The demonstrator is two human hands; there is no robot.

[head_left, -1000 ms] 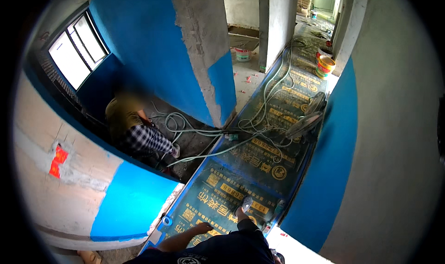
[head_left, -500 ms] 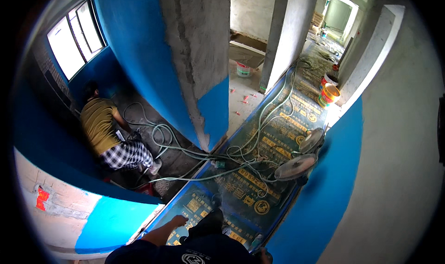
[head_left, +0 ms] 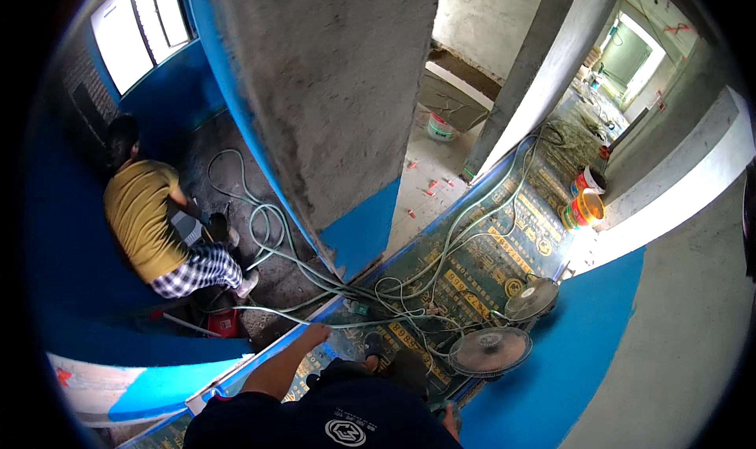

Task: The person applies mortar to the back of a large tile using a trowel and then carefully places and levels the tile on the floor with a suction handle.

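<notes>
My left hand (head_left: pixel 317 334) hangs in front of my dark shirt, over the printed floor covering (head_left: pixel 409 331) near the blue-edged threshold. Its fingers are too small and soft to make out. Low beside my body, my right hand (head_left: pixel 451 421) shows little more than the thumb side, closed against a grey-green thing (head_left: pixel 438 408) that I cannot name. My shoe (head_left: pixel 372 343) rests on the covering, close to several green hoses (head_left: pixel 366 293). Nearest to my right hand are two round fan heads (head_left: pixel 490 350) by the blue wall.
A co-worker (head_left: pixel 150 220) in a yellow shirt crouches in the room at left, beside a red container (head_left: pixel 224 323). Hoses cross the threshold and run up the corridor. Two buckets (head_left: pixel 583 211) stand by the right wall, another bucket (head_left: pixel 441 128) in the far doorway. A concrete wall corner (head_left: pixel 346 244) juts between.
The view has shifted; the fans and the wall corner appear nearer. My left hand has risen in the picture. The co-worker's arm has moved, and more of the red container shows.
</notes>
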